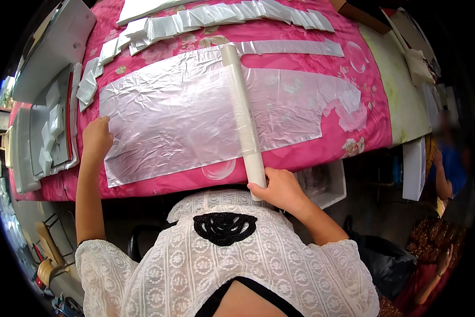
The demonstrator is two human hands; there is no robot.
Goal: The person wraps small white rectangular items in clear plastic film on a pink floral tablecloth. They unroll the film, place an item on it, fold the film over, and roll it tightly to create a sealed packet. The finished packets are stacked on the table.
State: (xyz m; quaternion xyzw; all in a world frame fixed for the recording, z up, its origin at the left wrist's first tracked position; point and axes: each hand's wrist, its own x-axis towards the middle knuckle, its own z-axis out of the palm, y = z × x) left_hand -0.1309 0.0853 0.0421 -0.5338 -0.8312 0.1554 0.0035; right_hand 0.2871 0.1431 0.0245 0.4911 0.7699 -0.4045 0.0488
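Note:
A thin, clear, wrinkled plastic sheet [163,116] lies spread over a pink flowered cloth [279,161]. Across it, running from far to near, rests a long pale roll of plastic film [242,111]. At the sheet's left edge my left hand [97,138] is closed, its fingers pinching the film. My right hand [282,187] wraps around the roll's near end, which sticks out past the table's front edge. To the right of the roll the film continues, with an uneven, cut-out right end and a narrow strip at the far side.
Many small flat white packets [195,20] stand in an overlapping row along the far side. A tray with white packets [39,132] and a white foam box [55,50] are at the left. Under the table's front sits a white bin [327,185]. Other people [446,171] are at the right.

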